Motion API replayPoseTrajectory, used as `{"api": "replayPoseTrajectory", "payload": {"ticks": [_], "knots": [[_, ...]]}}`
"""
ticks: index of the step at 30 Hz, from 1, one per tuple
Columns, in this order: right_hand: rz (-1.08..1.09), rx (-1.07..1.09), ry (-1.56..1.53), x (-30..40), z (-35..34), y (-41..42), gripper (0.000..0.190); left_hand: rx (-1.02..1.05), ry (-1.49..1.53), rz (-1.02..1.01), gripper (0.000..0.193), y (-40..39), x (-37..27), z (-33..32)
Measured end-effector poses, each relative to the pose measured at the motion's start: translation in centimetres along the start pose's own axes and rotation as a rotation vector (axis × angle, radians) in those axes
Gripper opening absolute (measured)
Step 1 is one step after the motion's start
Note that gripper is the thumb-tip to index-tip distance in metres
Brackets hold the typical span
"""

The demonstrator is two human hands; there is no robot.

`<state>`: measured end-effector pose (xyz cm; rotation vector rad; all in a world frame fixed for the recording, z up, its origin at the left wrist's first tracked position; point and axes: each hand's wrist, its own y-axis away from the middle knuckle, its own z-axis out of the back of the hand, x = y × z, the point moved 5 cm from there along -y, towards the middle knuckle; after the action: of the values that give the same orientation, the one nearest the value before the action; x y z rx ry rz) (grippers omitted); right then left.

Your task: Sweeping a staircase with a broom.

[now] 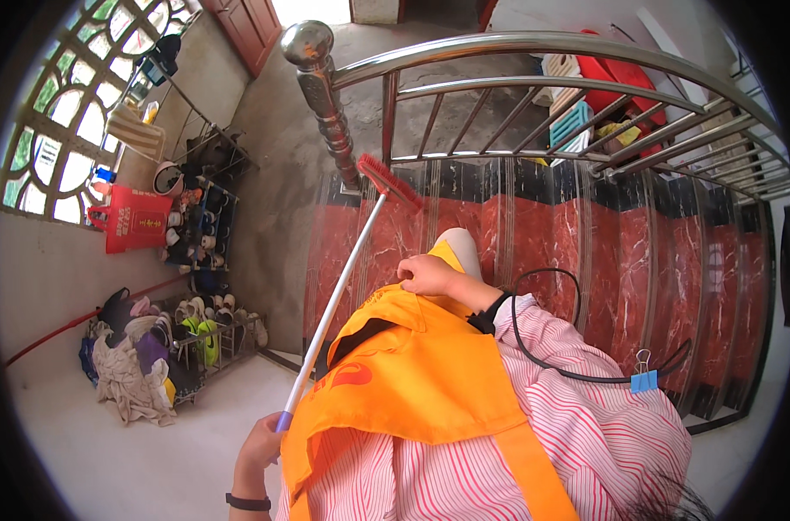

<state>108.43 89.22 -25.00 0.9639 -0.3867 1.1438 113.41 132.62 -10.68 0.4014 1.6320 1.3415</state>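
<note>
My left hand (263, 440) is closed around the purple grip end of a long-handled floor brush (337, 291) with a white pole. Its red bristled head (388, 181) is beside the base of the metal newel post (323, 98), over the red marble-look stairs (531, 228). In front of my body, my right hand (428, 275) has its fingers curled on the cloth of my orange apron (427, 371), which gapes at a dark opening. A foot or shoe in beige (461, 251) shows just beyond this hand.
A stainless steel railing (499, 45) curves along the stairs' far side. To the left stand shoe racks (219, 335), a heap of clothes (131, 365) and a red bag (137, 218). A black cable (564, 372) with a blue binder clip (643, 381) hangs at my right sleeve.
</note>
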Motion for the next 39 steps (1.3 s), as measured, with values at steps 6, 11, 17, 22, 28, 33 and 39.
{"api": "replayPoseTrajectory", "payload": {"ticks": [6, 11, 17, 22, 28, 33, 39], "knots": [[0.365, -0.211, 0.449, 6.2, 2.1, -1.1, 0.047, 0.099, -0.027, -0.031, 0.031, 2.5, -6.2, 2.2], [0.63, -0.425, 0.525, 8.6, 0.8, -2.3, 0.038, 0.161, -0.198, -0.015, 0.03, 7.8, -12.4, 1.7], [0.484, -0.406, 0.383, 10.4, 2.5, -2.3, 0.011, 0.21, -0.286, -0.305, 0.034, 8.4, -16.2, 3.1], [0.331, -0.502, 0.185, 10.1, 6.0, 0.1, 0.01, 0.004, -0.005, -1.025, 0.054, 12.7, -24.5, 5.6], [0.264, -0.671, -0.039, 7.6, 8.9, 0.3, 0.014, 0.211, 0.157, -1.471, 0.03, 11.5, -33.8, -1.2], [0.015, -0.807, -0.182, 1.6, 9.1, 2.5, 0.019, -0.004, 0.044, -1.469, 0.041, 3.8, -43.5, -6.0], [-0.206, -0.833, -0.394, -7.3, 5.2, 4.4, 0.025, -0.149, -0.362, -1.549, 0.06, -4.7, -53.3, -13.7]]}}
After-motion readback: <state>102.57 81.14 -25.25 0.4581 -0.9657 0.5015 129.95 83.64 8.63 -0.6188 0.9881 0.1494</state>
